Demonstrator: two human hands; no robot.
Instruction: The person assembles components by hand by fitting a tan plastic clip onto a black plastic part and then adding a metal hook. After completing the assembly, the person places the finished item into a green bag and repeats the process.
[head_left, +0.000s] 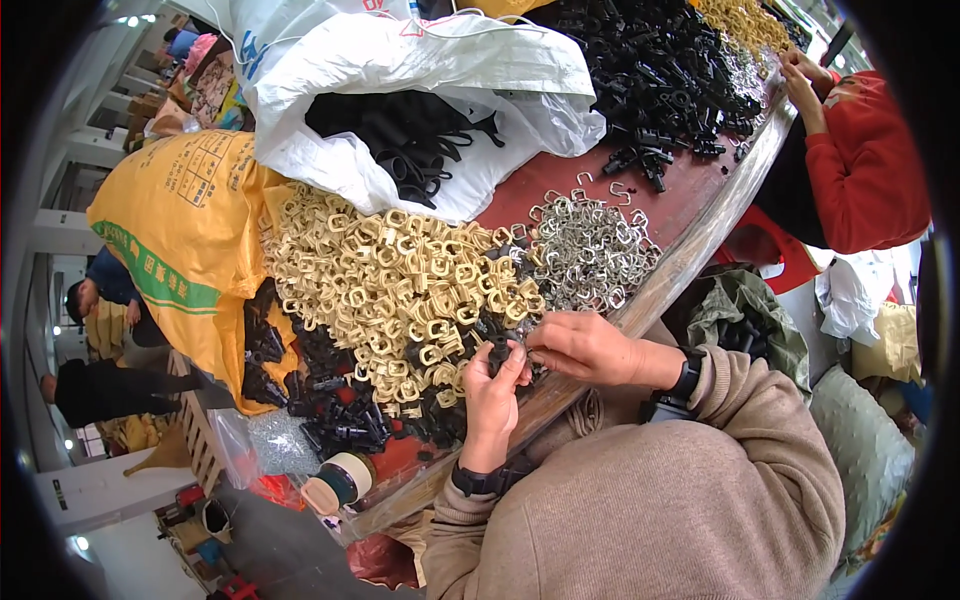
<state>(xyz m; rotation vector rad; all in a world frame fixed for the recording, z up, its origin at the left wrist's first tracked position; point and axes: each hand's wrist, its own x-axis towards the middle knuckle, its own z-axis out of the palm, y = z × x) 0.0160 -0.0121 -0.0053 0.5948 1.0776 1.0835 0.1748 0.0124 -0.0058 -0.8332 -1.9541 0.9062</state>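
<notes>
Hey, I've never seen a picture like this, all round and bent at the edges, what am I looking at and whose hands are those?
It is one picture from a wide camera worn on a person's head, looking down, which is why edges curve. There is no machine: the left hand and right hand are the wearer's own, and together they pinch a small black plastic part. On the red table lie a heap of cream plastic pieces, a pile of metal clips and more black parts. A white sack lies open. Another person in a red sleeve works at the far end.

our left hand (492, 388) and right hand (583, 345) close together, fingers (520, 362) curled inward, both wrists bent
</notes>
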